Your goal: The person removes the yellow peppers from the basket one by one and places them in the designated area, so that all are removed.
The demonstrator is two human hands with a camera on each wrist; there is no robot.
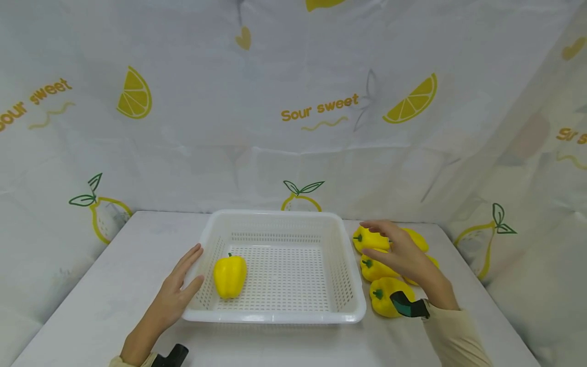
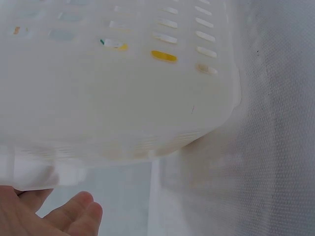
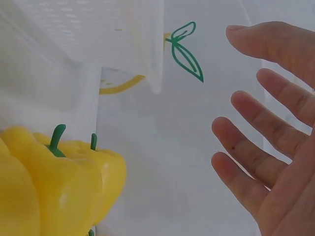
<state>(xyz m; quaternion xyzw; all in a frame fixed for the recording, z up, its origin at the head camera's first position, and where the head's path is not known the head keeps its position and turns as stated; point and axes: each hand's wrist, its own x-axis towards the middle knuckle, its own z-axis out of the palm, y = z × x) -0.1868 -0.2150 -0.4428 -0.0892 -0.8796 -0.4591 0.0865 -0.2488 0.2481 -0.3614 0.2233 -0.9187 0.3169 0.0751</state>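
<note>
A white plastic basket (image 1: 284, 318) with slotted walls stands on the table, and one yellow bell pepper (image 1: 230, 277) sits upright at its left inside. My left hand (image 1: 176, 290) rests against the basket's left rim with the fingers extended; the left wrist view has its fingertips (image 2: 81, 211) beside the rim. Over the group of yellow bell peppers (image 1: 385, 293) to the right of the basket, my right hand (image 1: 403, 252) hovers with thumb and fingers spread. In the right wrist view nothing lies between those fingers (image 3: 251, 147), and the peppers (image 3: 69, 187) stand apart from them.
The white table (image 1: 114, 295) runs out to both sides of the basket. Behind it hangs a white cloth (image 1: 206, 168) printed with lemons and lettering. Several peppers lie close together by the basket's right wall, partly hidden by my right hand and wrist.
</note>
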